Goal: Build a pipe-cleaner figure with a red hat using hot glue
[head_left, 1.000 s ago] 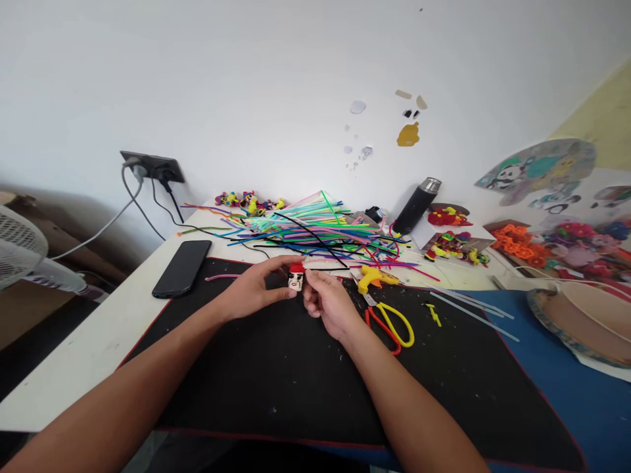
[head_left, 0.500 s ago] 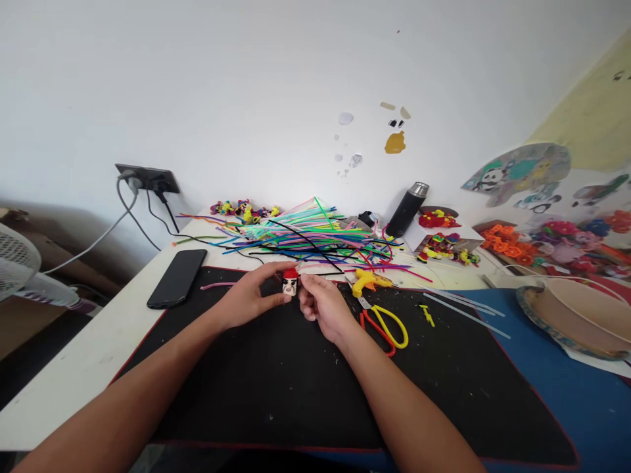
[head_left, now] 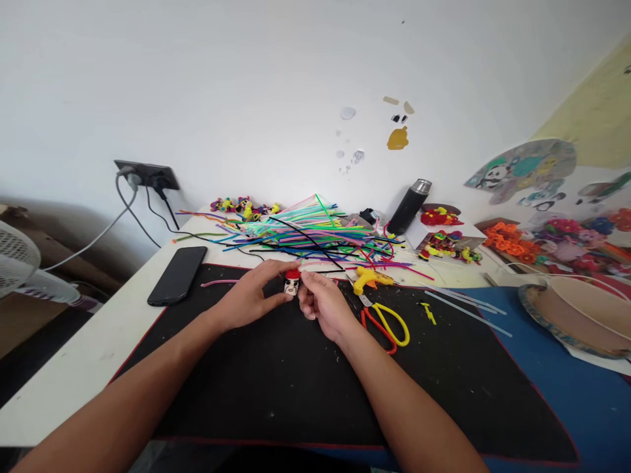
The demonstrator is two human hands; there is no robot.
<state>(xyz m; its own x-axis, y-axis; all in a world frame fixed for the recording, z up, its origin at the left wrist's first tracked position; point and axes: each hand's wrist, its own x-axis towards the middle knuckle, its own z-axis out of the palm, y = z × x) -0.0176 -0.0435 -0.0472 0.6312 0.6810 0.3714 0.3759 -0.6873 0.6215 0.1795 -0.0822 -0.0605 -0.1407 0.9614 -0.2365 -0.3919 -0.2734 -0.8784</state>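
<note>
A small doll head (head_left: 291, 286) with a white painted face and a red top is held upright above the black mat (head_left: 296, 387). My left hand (head_left: 253, 294) grips it from the left, fingers at the red top and thumb by the face's lower edge. At its right side, my right hand (head_left: 325, 306) is closed in a pinch against the red part. What lies between those right fingertips is hidden. Scissors (head_left: 389, 325) with red and yellow handles and a yellow glue gun (head_left: 371, 280) lie right of my right hand.
A heap of coloured pipe cleaners (head_left: 305, 230) lies behind my hands. A phone (head_left: 177, 276) is on the left, with a black flask (head_left: 410, 207) at the back right. Glue sticks (head_left: 466, 305), a yellow scrap (head_left: 428, 313) and a round basket (head_left: 576, 315) are further right.
Both hands keep their hold at almost the same spot. The doll head has turned or tilted slightly, and the camera view has shifted a little.
</note>
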